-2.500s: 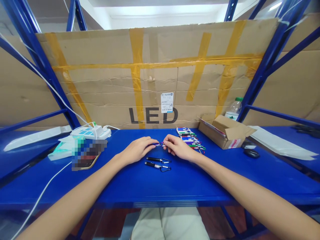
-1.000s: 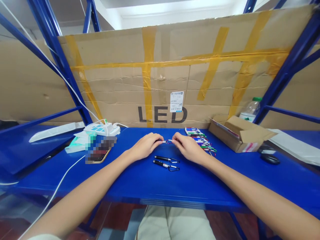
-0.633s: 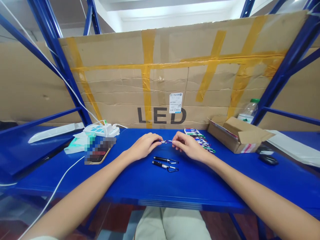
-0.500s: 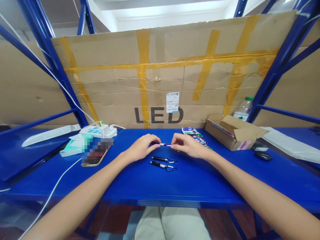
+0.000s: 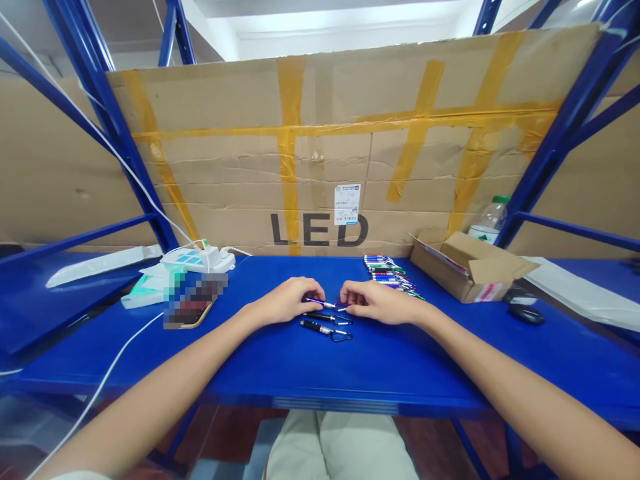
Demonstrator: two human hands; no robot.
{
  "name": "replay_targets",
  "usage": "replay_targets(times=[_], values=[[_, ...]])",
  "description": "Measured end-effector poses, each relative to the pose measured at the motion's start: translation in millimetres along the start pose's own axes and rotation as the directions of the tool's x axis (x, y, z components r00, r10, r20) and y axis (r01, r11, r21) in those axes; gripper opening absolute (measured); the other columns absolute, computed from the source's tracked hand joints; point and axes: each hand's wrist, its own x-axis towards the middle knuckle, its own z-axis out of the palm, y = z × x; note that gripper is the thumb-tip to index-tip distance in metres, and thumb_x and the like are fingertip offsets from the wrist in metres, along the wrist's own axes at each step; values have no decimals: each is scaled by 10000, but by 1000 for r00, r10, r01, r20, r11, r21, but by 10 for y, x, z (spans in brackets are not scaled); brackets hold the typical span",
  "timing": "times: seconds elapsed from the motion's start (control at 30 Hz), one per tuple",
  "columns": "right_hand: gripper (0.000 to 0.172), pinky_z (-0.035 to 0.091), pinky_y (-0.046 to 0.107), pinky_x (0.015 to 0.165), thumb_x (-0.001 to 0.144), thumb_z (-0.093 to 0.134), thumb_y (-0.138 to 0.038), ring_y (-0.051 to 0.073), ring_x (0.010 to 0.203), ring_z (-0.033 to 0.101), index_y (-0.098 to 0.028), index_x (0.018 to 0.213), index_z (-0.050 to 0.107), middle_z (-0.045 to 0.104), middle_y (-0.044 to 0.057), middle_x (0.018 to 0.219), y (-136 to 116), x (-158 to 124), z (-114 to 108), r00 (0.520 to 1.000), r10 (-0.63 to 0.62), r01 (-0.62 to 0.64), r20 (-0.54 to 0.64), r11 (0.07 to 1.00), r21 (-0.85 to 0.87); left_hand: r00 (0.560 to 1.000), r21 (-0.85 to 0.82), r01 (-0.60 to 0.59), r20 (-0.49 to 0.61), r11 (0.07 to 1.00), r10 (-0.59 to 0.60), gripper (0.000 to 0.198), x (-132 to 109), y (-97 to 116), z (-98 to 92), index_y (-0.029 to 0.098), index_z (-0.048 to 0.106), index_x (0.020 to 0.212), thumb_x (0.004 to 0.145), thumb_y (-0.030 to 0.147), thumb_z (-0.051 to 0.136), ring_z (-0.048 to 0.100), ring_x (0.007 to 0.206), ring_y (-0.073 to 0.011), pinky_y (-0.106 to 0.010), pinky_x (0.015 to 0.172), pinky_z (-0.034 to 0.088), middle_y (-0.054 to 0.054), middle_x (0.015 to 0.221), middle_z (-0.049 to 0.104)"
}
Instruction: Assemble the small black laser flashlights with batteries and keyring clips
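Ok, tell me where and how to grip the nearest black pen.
Pinch the nearest black pen by its barrel, coming from above and the near side. That looks best: the barrel is straight and lies flat, the pen's right end carries a looped clip, and the other black pen lies just behind.

1. We see the left hand [image 5: 286, 301] partly hiding the purple pen [image 5: 323, 303];
2. the right hand [image 5: 379, 303] hides part of the pen row [image 5: 383, 267];
3. the phone [image 5: 194, 312] is blurred to us;
4. we find the label's [image 5: 347, 205] print too small.
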Motion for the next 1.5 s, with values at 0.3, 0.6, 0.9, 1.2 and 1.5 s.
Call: replay_targets(times=[0.3, 0.6, 0.9, 1.2, 1.5], values=[[130, 443, 296, 667, 965, 645, -321, 182, 709, 625, -210, 1033, 659, 707, 7, 809, -17, -19, -17, 1000, 30, -30, -3, 999, -43, 987, -96, -14, 156, 995, 28, 730, -69, 124, -118, 268, 709, 1416, 804, 604, 924, 642, 1205, -291, -391, 1030, 495, -85, 1307, 711], [141, 414, 319, 686, 1027, 578, -309, 196, 696, 621, -216, 979, 673, 721, 23, 794, 60, 2, 8, 990, 3, -26, -138, 986, -167, 987, -56, -26, 158, 998, 34, 382, -55, 76, -105, 260, 793, 1216, 935, 517, 821, 642, 1083, -252, -382, 983, 482, -61, 1133, 713], [151, 441, 331, 730, 1051, 583, -299, 212, 760, 651, -213, 1020, 702, 749, 41, 867, 95, 6, 28, 989, -8, -24, -149, 978, -208, 994, 58, 19, 105, 998, -25, 390, -65, -106, -177, 254, 787, 1207, 961, 557, 780, 642, 1083, -263, -359, 950, 469, -63, 1136, 719], [329, 484, 489, 1112, 1079, 580, -286, 300, 1213, 622, -226, 1355, 748, 687, 131, 1280, 23, 23, 179, 973, -201, 171, -117, 960, -222, 992, 90, 33, 117, 995, -44, 357, -77, -210, -206, 248, 775, 1252, 995, 495, 751, 651, 1084, -256, -346, 949, 478, -65, 1154, 705], [416, 500, 533, 1092, 1121, 458, -245, 313, 1187, 563, -261, 1452, 709, 651, 143, 1328, -60, 47, 284, 970, -219, 176, -103, 931, -321, 996, 34, 1, 84, 999, -4, 410, -73, -221, -177, 243, 770, 1233, 1002, 577, 721, 661, 1065, -258, -359, 951, 488, -71, 1133, 703]])
